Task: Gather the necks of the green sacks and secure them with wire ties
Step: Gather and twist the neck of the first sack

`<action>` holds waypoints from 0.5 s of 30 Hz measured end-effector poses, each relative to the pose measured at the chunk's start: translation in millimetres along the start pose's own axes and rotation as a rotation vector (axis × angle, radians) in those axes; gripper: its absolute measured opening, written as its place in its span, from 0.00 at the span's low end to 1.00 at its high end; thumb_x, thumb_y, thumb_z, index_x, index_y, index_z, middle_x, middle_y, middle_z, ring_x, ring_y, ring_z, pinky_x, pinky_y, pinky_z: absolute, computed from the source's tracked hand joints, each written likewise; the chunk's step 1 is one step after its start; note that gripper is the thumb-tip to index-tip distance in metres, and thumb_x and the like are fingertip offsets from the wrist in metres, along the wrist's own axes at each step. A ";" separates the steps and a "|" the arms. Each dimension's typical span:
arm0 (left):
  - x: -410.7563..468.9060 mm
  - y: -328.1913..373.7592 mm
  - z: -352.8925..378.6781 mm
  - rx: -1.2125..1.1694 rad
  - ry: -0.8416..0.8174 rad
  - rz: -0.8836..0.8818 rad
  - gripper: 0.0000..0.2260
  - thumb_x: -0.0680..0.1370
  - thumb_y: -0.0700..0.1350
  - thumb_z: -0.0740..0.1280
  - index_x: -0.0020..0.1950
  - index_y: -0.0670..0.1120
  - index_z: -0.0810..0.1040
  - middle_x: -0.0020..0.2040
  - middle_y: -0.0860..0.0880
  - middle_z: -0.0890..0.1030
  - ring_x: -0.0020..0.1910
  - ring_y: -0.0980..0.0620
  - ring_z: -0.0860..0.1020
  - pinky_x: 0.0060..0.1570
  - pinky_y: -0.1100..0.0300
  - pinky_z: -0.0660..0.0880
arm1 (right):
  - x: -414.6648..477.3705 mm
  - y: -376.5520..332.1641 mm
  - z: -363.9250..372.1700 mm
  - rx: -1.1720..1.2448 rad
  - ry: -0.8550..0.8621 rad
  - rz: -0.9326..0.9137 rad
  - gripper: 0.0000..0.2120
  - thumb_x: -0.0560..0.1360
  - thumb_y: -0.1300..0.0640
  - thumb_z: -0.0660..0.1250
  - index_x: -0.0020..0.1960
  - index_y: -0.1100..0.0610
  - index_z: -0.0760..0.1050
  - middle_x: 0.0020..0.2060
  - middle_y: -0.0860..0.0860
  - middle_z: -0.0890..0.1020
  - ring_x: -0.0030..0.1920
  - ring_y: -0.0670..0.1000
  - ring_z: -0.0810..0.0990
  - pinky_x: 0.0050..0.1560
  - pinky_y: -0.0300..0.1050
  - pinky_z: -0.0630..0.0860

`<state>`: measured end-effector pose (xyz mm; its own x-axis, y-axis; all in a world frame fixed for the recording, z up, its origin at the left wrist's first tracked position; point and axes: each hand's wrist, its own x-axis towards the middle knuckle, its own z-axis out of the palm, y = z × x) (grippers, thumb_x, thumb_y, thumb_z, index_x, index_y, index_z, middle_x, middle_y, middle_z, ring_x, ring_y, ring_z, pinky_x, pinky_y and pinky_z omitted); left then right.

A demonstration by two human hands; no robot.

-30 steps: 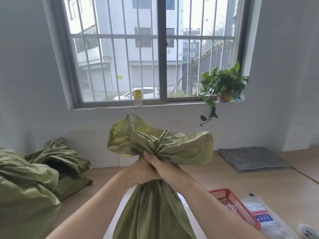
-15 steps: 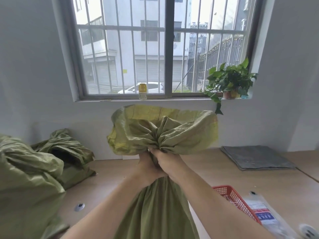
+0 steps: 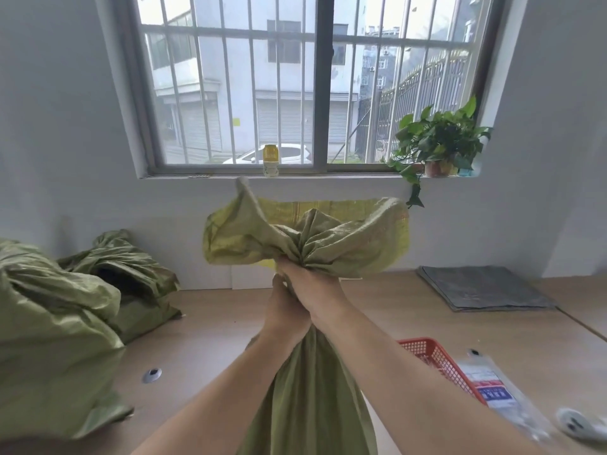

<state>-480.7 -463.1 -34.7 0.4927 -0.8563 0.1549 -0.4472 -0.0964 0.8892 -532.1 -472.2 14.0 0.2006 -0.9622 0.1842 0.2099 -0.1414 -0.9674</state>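
Observation:
A green woven sack [image 3: 305, 399] stands upright in front of me, its neck bunched tight and its yellowish mouth [image 3: 358, 244] fanning out above. My right hand [image 3: 315, 287] is clenched around the gathered neck. Just below and left of it, my left hand [image 3: 282, 320] grips the same neck. Two more green sacks lie on the wooden table [image 3: 210, 326] at the left: a full one [image 3: 49, 339] near me and a slumped, open one [image 3: 131, 277] behind it. No wire tie is visible in either hand.
A red plastic basket [image 3: 437, 359] sits right of the sack, with a clear plastic packet [image 3: 492, 392] beside it. Folded grey sheets [image 3: 483, 287] lie at the back right. A small round metal piece [image 3: 151, 375] is on the table. A potted plant [image 3: 437, 149] and a small bottle [image 3: 270, 160] stand on the windowsill.
The sack's mouth has spread wider and flopped rightward above my fists. Both hands have stayed clenched on the neck, and my view has tilted slightly downward.

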 end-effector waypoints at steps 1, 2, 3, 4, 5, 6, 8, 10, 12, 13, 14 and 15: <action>-1.2 -0.2 2.9 -0.155 -0.012 -0.026 0.21 0.71 0.56 0.67 0.61 0.49 0.72 0.50 0.56 0.76 0.53 0.51 0.78 0.53 0.54 0.74 | -4.8 -0.3 0.1 -0.002 -0.003 0.009 0.18 0.72 0.49 0.79 0.60 0.43 0.79 0.52 0.34 0.81 0.62 0.43 0.78 0.60 0.31 0.69; -4.5 0.5 5.6 -0.287 -0.009 -0.049 0.16 0.71 0.55 0.67 0.55 0.51 0.74 0.49 0.54 0.78 0.52 0.50 0.79 0.55 0.52 0.75 | -8.1 -1.4 -0.1 -0.002 -0.019 0.010 0.19 0.73 0.48 0.78 0.62 0.44 0.78 0.55 0.35 0.80 0.64 0.43 0.77 0.62 0.30 0.68; -7.8 0.2 7.4 -0.392 -0.010 -0.076 0.09 0.71 0.51 0.67 0.50 0.51 0.75 0.46 0.52 0.80 0.49 0.49 0.79 0.55 0.49 0.75 | -10.3 -4.3 -3.2 -0.025 -0.044 0.001 0.21 0.74 0.47 0.77 0.65 0.46 0.78 0.59 0.38 0.80 0.65 0.43 0.76 0.63 0.30 0.68; -9.6 -0.9 8.3 -0.418 -0.010 -0.083 0.03 0.72 0.48 0.66 0.44 0.50 0.75 0.41 0.51 0.80 0.44 0.49 0.78 0.51 0.49 0.75 | -10.3 -4.6 -5.8 -0.050 -0.079 -0.006 0.21 0.76 0.48 0.75 0.67 0.47 0.77 0.61 0.39 0.80 0.65 0.43 0.76 0.62 0.29 0.68; -9.8 -4.2 9.4 -0.435 -0.015 -0.086 0.04 0.73 0.43 0.66 0.38 0.48 0.74 0.34 0.52 0.79 0.38 0.50 0.76 0.44 0.51 0.74 | -12.2 -9.7 -9.5 -0.098 -0.105 -0.030 0.19 0.77 0.49 0.74 0.66 0.46 0.77 0.59 0.38 0.79 0.61 0.43 0.77 0.57 0.25 0.68; -10.7 -8.9 9.8 -0.405 -0.030 -0.079 0.11 0.74 0.38 0.65 0.33 0.47 0.72 0.28 0.54 0.77 0.34 0.51 0.73 0.38 0.55 0.71 | -11.3 -13.2 -12.0 -0.140 -0.136 -0.058 0.13 0.78 0.51 0.73 0.61 0.44 0.76 0.53 0.35 0.79 0.56 0.41 0.77 0.51 0.22 0.68; -12.5 -14.8 10.3 -0.368 -0.058 -0.057 0.18 0.76 0.32 0.63 0.29 0.46 0.69 0.24 0.53 0.72 0.28 0.54 0.70 0.29 0.62 0.67 | -5.5 -17.5 -17.8 -0.188 -0.207 -0.118 0.10 0.78 0.56 0.73 0.54 0.44 0.76 0.46 0.32 0.77 0.51 0.43 0.77 0.49 0.27 0.70; -12.2 -20.7 13.4 -0.399 -0.088 -0.045 0.13 0.78 0.34 0.65 0.33 0.42 0.75 0.29 0.48 0.77 0.30 0.53 0.75 0.28 0.63 0.70 | -1.3 -24.8 -19.9 -0.215 -0.170 -0.168 0.10 0.76 0.59 0.76 0.51 0.49 0.77 0.41 0.38 0.78 0.48 0.46 0.78 0.44 0.29 0.73; -13.9 -23.5 18.2 -0.422 -0.125 -0.052 0.07 0.78 0.38 0.69 0.40 0.40 0.81 0.34 0.44 0.82 0.34 0.49 0.80 0.32 0.60 0.76 | 4.2 -27.6 -20.4 -0.198 -0.130 -0.229 0.11 0.73 0.61 0.78 0.47 0.51 0.77 0.39 0.44 0.79 0.41 0.44 0.78 0.42 0.29 0.75; -13.4 -28.2 21.9 -0.421 -0.134 -0.056 0.06 0.78 0.38 0.70 0.42 0.40 0.83 0.36 0.44 0.84 0.35 0.50 0.81 0.34 0.60 0.77 | 4.4 -30.4 -20.1 -0.197 -0.118 -0.239 0.11 0.72 0.61 0.78 0.46 0.53 0.77 0.39 0.46 0.80 0.41 0.43 0.78 0.42 0.32 0.76; -14.2 -31.4 25.2 -0.415 -0.140 -0.062 0.06 0.79 0.38 0.70 0.43 0.39 0.84 0.37 0.43 0.85 0.36 0.51 0.82 0.35 0.61 0.78 | 6.2 -30.7 -20.0 -0.195 -0.116 -0.249 0.10 0.72 0.62 0.78 0.47 0.57 0.78 0.40 0.49 0.80 0.40 0.44 0.77 0.42 0.37 0.77; -14.1 -35.2 28.9 -0.404 -0.140 -0.064 0.06 0.79 0.39 0.70 0.45 0.39 0.84 0.38 0.42 0.85 0.36 0.51 0.83 0.36 0.61 0.78 | 6.8 -30.3 -19.8 -0.198 -0.114 -0.251 0.10 0.72 0.63 0.78 0.48 0.61 0.78 0.40 0.52 0.80 0.40 0.46 0.77 0.42 0.41 0.76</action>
<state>-493.4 -462.3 -80.6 0.3913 -0.9184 0.0587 -0.0775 0.0307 0.9965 -556.0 -479.1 41.1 0.2746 -0.8608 0.4285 0.0790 -0.4239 -0.9022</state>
